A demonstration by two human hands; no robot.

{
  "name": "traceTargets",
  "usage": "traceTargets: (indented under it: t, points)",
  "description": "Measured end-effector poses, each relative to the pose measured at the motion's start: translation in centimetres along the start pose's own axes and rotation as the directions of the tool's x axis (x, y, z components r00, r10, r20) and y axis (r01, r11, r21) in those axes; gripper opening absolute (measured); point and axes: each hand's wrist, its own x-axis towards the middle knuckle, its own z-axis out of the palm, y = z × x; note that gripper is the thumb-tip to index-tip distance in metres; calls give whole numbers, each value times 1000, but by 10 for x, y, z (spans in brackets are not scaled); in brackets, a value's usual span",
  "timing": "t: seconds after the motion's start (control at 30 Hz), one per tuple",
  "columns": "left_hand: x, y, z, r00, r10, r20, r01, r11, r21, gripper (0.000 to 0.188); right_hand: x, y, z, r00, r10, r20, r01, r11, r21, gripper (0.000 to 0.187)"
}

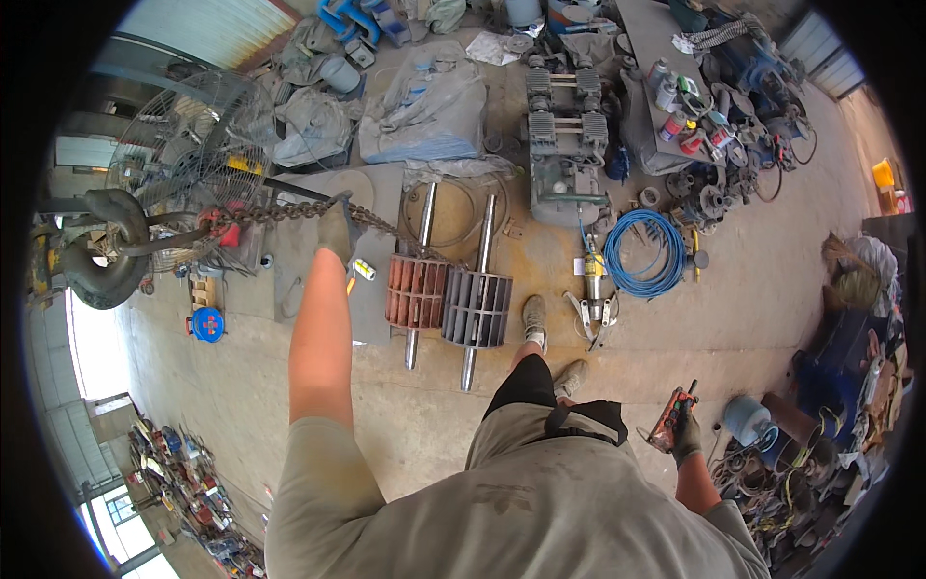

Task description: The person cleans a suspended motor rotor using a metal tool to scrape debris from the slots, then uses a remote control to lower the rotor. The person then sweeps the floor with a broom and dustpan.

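My gloved left hand (335, 230) is stretched out ahead, closed round a rusty lifting chain (275, 214). The chain runs from a big steel hook (108, 259) at the left down toward two finned rotors on the floor. One is a rust-red rotor (415, 292), the other a grey rotor (477, 307), lying side by side with bright shafts poking out at both ends. Where the chain meets the rotors is too small to make out. Low at my right side, my gloved right hand (686, 436) grips an orange remote control (667, 421) with a short antenna.
Beyond the rotors lie a plastic-covered heap (424, 101) and a twin-motor machine (567, 135). A gear puller (595, 294) and a coiled blue hose (644, 253) rest right of my feet. A large fan (183, 130) stands left. Scrap piles (820, 454) line the right side.
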Motion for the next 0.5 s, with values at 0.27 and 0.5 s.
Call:
traceTargets:
  t: [0.27,0.5]
  points:
    - [20,-35,4,972,-232,-24,221,949,-224,24,29,-89,133,982,-76,175,80,997,-18,56]
    - [37,-11,17,973,-229,29,227,927,-300,29,34,-122,208,951,-107,292,81,992,99,57]
